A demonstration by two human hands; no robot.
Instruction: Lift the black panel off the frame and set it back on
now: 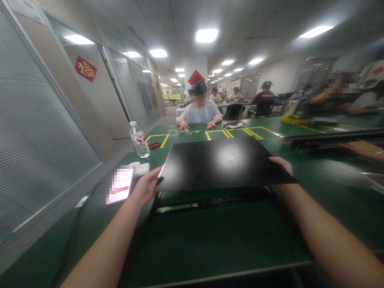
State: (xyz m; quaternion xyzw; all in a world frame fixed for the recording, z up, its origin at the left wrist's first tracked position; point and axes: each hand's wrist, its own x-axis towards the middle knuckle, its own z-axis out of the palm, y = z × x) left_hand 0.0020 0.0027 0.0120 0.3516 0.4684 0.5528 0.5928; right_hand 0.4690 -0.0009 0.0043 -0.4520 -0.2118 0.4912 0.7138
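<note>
Between my hands is a flat, glossy black panel point(204, 164), held above the green table, with ceiling light reflecting off its face. My left hand point(148, 185) grips its left edge, and my right hand point(283, 168) has the right edge, thumb on top and fingers mostly hidden beneath. Under the panel a dark frame point(234, 199) lies on the table, with a greenish strip along its far bar. The panel covers part of this frame.
Left of the panel are a lit phone point(121, 186), a white case point(141, 169), a water bottle point(139, 140) and red-handled scissors point(155, 145). A person point(199, 110) sits opposite. At right, another person's hand point(360, 150) rests by a dark bar point(330, 142).
</note>
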